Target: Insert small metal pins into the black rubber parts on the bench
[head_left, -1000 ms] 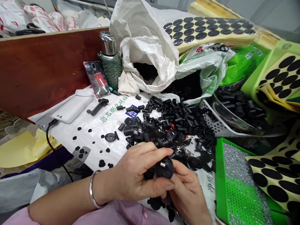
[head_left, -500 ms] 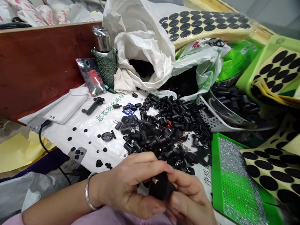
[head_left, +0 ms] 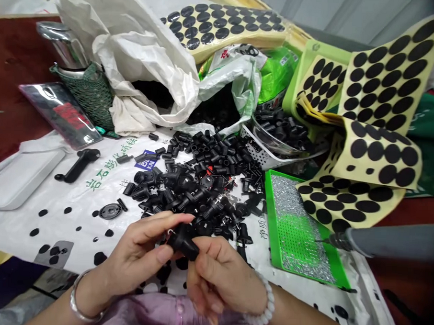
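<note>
A black plastic part [head_left: 183, 241] with a rounded knob-like end and a small metal piece at its left side is between my two hands. My left hand [head_left: 141, 249] grips it from the left, thumb below and fingers above. My right hand [head_left: 228, 275] closes on its right end with thumb and forefinger, the other fingers curled under. Just beyond my hands lies a heap of similar black plastic parts [head_left: 187, 180], mixed with short black tubes [head_left: 217, 148]. A flat round black disc [head_left: 110, 210] rests left of the heap.
A green tray [head_left: 270, 217] of small metal pins stands to the right, with a grey power driver [head_left: 379, 240] pointing over it. Sheets of black round stickers [head_left: 382, 69], a basket [head_left: 264, 155], a white sack [head_left: 153, 59], a netted bottle [head_left: 85, 92] and a phone [head_left: 61, 112] surround the heap.
The view has swung right, bringing the driver and more sticker sheets into sight. The part has turned in my hands, its rounded end now pointing right, and my right wrist's bead bracelet now shows.
</note>
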Tool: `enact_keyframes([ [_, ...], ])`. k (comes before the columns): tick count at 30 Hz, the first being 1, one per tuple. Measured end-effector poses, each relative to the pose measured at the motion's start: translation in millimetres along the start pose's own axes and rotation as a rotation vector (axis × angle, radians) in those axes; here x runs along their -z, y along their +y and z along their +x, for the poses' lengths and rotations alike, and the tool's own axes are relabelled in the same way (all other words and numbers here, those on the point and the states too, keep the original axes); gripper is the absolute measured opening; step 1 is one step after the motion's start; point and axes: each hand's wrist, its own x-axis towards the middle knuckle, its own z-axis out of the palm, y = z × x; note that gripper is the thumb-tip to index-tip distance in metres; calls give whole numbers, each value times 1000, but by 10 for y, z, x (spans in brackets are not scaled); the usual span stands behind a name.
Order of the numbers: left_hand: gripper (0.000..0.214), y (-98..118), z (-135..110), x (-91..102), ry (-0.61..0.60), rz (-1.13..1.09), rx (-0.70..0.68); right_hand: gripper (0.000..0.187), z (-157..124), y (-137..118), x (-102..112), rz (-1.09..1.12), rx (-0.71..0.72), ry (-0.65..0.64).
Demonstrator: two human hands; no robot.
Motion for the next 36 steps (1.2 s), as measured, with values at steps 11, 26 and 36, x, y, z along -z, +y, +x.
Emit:
enact_keyframes([
  [11, 47, -75, 179, 98, 277, 460, 105, 25, -306, -652, 796, -1310, 339, 812],
  [26, 44, -258, 211, 51, 218, 698, 71, 22, 37, -690, 1235, -1962, -206, 601],
  [36, 34, -224, -259, 440, 363, 697, 235, 15, 123, -693, 1317, -1930, -101, 556],
])
